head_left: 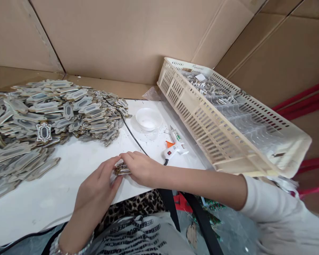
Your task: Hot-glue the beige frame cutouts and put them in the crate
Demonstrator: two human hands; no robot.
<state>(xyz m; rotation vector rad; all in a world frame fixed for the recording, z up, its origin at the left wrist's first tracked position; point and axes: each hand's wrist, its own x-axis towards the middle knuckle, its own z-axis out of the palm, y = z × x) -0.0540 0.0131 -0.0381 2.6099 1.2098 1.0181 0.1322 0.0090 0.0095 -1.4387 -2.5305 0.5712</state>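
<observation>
Near the front edge of the white table point(77, 170), my left hand point(98, 186) and my right hand point(142, 170) meet around a small stack of ornate frame-shaped pieces point(121, 169). The fingers of both hands are closed on its two ends, and they hide much of it. To the left lies a large heap of similar frame-shaped pieces point(50, 106), greyish with brown edges. One piece with a white scrolled border point(44, 132) faces up on the heap. A white glue gun point(172, 150) with an orange trigger rests beyond my right hand.
A white bowl point(149, 119) stands behind the glue gun. On the right, a cream plastic crate point(202, 131) holds clear bags and small metallic-looking parts point(210, 86). A black cord point(131, 132) crosses the table. Cardboard walls point(117, 39) enclose the back and right.
</observation>
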